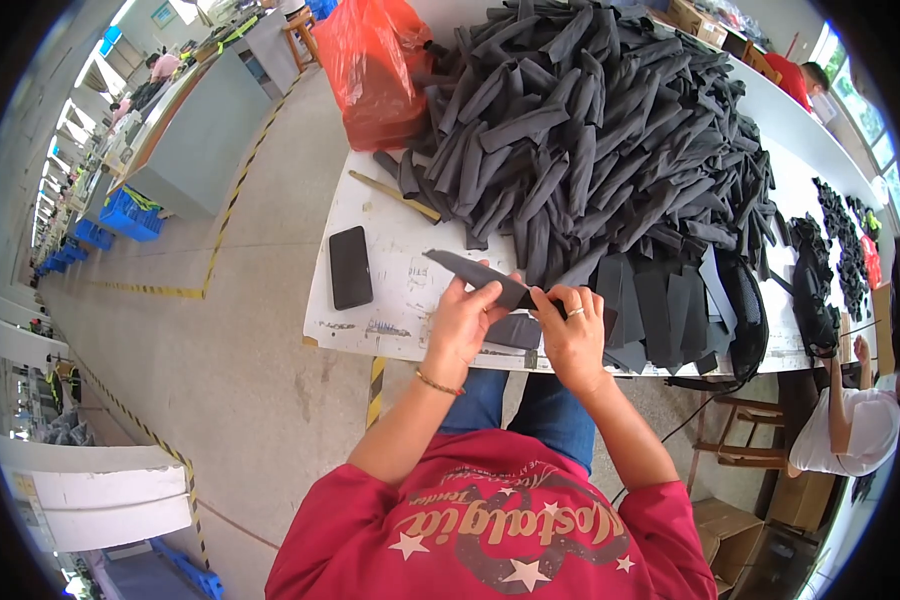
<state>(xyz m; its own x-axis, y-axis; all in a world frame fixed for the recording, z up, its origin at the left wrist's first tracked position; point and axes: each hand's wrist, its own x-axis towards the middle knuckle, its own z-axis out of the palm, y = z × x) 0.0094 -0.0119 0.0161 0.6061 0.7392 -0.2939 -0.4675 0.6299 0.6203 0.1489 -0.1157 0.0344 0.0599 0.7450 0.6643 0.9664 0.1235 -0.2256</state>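
Observation:
A dark grey fabric strip [458,268], folded or tube-shaped, is held above the table's front edge. My left hand [458,322] grips its middle between thumb and fingers, and the pointed end sticks out to the left. Pinched at the other end, close beside it, is my right hand [576,338], its fingertips partly hiding the strip. Under my hands lies a flat dark piece [513,331]. Just beyond rises a large heap of similar dark grey fabric pieces [590,130]. Flat dark panels [660,310] lie in overlapping rows to the right of my right hand.
On the white table [390,335] lie a black phone [351,268] and a yellowish flat stick [395,195]. A red plastic bag [375,75] stands at the far left corner. A black mesh piece [748,315] hangs over the front edge. Another person [850,425] sits at right.

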